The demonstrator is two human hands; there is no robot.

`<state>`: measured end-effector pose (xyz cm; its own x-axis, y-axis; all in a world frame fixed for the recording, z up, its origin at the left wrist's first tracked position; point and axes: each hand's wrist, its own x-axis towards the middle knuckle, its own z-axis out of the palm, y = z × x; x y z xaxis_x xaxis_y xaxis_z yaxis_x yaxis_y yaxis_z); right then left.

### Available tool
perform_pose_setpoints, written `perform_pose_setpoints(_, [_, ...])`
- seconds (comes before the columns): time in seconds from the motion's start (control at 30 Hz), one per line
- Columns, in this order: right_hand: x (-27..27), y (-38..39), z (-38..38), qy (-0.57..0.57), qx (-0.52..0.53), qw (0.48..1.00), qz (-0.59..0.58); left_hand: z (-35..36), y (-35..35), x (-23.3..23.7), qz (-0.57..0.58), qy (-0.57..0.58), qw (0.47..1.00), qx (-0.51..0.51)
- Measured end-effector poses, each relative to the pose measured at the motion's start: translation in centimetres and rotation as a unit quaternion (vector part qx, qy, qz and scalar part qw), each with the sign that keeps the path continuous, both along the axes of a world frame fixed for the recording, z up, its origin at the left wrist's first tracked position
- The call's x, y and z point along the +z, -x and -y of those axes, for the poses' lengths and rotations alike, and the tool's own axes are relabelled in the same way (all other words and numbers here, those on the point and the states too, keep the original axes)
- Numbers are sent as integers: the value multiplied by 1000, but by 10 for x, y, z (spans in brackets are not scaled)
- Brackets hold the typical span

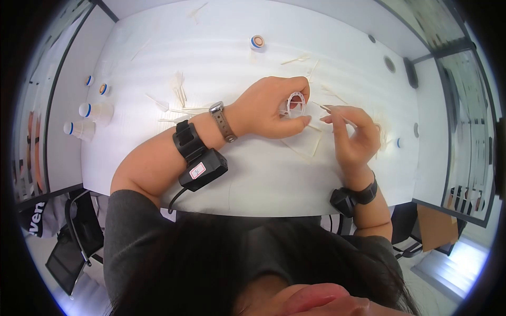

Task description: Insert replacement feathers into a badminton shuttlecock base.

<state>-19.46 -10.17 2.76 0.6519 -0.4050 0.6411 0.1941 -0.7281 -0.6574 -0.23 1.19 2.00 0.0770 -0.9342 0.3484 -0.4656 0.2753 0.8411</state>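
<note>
My left hand [274, 108], with a watch [216, 109] on its wrist, is closed around a small white openwork ring-shaped piece [296, 96]. Its open round end faces up between the thumb and fingers. To the right, my right hand [356, 136] pinches a thin pale stick [319, 106] between thumb and fingertips. The stick's tip points at the white piece; whether it touches cannot be made out. Thin pale strips [316, 143] lie on the table below the gap between my hands.
White containers with blue rims [97, 111] stand along the table's left side. Another small blue-rimmed container [257, 42] is at the back. Pale sticks and strips [180, 90] lie scattered about the white table [253, 184]. Low partitions [432, 131] bound the sides.
</note>
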Motion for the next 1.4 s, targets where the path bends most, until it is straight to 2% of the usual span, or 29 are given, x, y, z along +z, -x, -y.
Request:
perform_pose_setpoints(0.13, [3,0,-3,8,0,1000,8,4,4,-5,31,71,996,34])
perform_pose_setpoints(0.33, [4,-3,-7,10,3,1000,-2,7,6,-10,88,105,989,54])
perform_pose_setpoints(0.63, [2,-4,-3,40,1,999,-6,6,3,-9,65,85,991,83])
perform_pose_setpoints(0.83, [7,-7,-3,126,4,992,-26,7,3,-12,84,72,987,117])
perform_pose_setpoints(1.07, [4,-3,-4,-12,-10,999,-33,6,1,-11,116,106,983,91])
perform_pose_setpoints(1.23, [9,-2,-6,-39,-18,997,-62,7,1,-11,135,107,984,41])
perform_pose_setpoints(1.4, [2,0,-7,-99,18,993,-58,3,1,-7,113,55,991,36])
